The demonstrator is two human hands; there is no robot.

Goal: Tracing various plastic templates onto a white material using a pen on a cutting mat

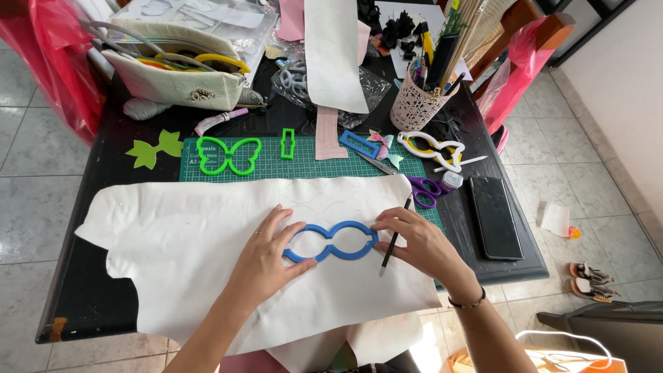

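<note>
Green butterfly template (229,155) and purple scissors (423,189) lie beyond on the cutting mat (276,166). My left hand (266,257) presses the blue bow template (330,241) onto white sheet (179,242); my right hand (418,242) steadies its end, pinching a black pencil (395,235).

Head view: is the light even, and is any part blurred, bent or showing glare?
Head view: soft daylight, with only faint shadows under the left hand and right hand; the blue template and white sheet are sharp; the table edges and floor tiles bend outward toward the corners, a wide-lens effect; mild glare shows on the black phone.
</note>
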